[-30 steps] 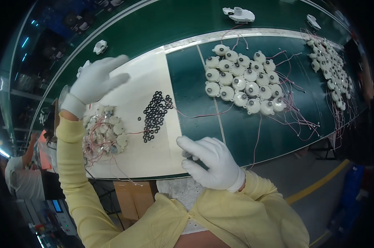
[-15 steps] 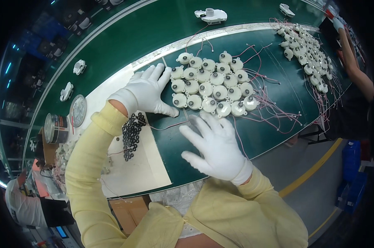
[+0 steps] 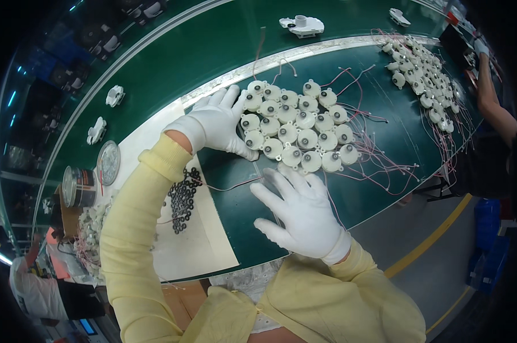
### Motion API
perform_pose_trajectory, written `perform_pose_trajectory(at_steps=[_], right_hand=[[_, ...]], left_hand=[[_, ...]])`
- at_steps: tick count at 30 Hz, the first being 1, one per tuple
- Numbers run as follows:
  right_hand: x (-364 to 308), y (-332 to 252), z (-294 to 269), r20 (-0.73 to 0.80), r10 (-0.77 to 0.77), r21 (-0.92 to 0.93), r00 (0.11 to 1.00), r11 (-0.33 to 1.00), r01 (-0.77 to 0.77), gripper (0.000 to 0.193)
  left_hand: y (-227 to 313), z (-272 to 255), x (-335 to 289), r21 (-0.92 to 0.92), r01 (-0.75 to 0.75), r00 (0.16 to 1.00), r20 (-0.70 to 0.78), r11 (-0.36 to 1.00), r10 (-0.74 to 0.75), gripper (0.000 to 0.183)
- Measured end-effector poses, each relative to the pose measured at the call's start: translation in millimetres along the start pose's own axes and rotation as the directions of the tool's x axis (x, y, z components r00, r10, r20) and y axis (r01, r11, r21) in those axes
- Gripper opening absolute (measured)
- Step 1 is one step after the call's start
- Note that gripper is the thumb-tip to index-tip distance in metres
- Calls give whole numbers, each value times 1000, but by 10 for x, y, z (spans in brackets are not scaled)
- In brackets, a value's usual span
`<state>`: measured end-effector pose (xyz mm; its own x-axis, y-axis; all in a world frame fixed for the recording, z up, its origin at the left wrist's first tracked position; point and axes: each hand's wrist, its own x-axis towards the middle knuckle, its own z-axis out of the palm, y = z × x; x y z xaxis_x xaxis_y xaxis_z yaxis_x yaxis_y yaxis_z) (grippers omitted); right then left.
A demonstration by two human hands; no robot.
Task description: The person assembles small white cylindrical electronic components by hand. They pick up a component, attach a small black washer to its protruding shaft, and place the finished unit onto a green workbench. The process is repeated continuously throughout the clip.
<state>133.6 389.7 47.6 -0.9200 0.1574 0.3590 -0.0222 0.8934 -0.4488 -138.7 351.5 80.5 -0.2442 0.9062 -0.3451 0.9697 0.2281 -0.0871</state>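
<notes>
Many round cream-white plastic motor-like parts (image 3: 307, 139), each with a black centre and thin wires, lie packed together on the green table. My left hand (image 3: 221, 123), in a white glove, rests against the left side of this group, fingers and thumb spread along its edge. At the near edge, my right hand (image 3: 304, 217), gloved too, has its fingers apart, the fingertips at or just short of the nearest parts. Nothing shows in either hand. The wires (image 3: 384, 166) trail mostly to the right of the group.
Small black rings (image 3: 182, 200) lie heaped on a pale sheet (image 3: 204, 240) at left, with a tin (image 3: 78, 187) and a round clear lid (image 3: 108, 163) beyond. White housings (image 3: 302, 26) stand on the far green belt. Another person's arm (image 3: 493, 103) is beside a second parts cluster (image 3: 424, 80).
My left hand has shifted slightly right against the group, and the parts on that side sit a little closer together. My right hand stays near the front edge. The view has shifted slightly.
</notes>
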Motion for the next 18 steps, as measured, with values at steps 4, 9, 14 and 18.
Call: perform_pose_trajectory(at_steps=[4, 9, 14, 18], right_hand=[[-8, 153, -84, 8, 10, -4, 1000, 1000, -10, 56], [-97, 509, -387, -36, 3, -59, 999, 998, -5, 55], [-301, 1027, -706, -131, 103, -189, 986, 974, -127, 50], [-473, 1416, -896, -387, 269, -172, 882, 919, -355, 39]], left_hand=[[-2, -81, 91, -88, -44, 999, -31, 995, 41, 142], [160, -298, 486, -41, -76, 997, 32, 996, 77, 137], [550, -565, 1080, -96, -128, 989, 64, 987, 135, 141], [972, -779, 1561, -89, -176, 984, 7, 980, 177, 142]])
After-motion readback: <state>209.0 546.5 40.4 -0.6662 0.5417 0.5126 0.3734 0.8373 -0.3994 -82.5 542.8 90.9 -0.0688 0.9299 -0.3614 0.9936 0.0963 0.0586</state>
